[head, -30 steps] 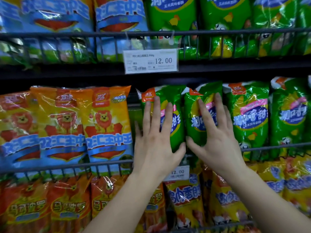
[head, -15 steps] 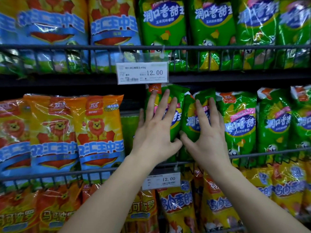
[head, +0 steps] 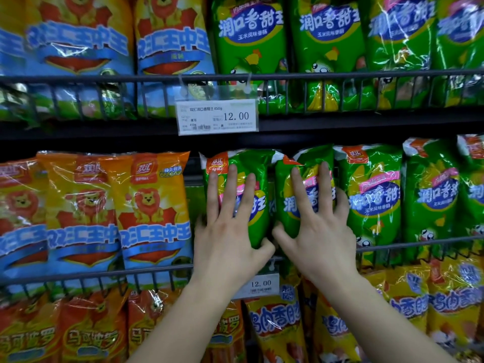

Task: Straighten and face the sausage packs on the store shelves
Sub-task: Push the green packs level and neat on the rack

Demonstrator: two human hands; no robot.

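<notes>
Two green sausage packs stand side by side on the middle shelf. My left hand lies flat on the left green pack, fingers straight and spread, thumb tucked against its lower right edge. My right hand presses on the right green pack with fingers spread and slightly bent, thumb at its lower left edge. Both packs lean a little toward each other, with a dark gap to the left of the left one. More green packs stand upright to the right.
Orange and blue lion packs fill the middle shelf's left part. A wire rail runs along the shelf front. A price tag hangs from the upper shelf, another price tag below my hands. Orange and yellow packs fill the bottom shelf.
The view has dropped lower in the frame as the camera tilted up. Both hands stay pressed on the two green packs, which now stand a little closer together.
</notes>
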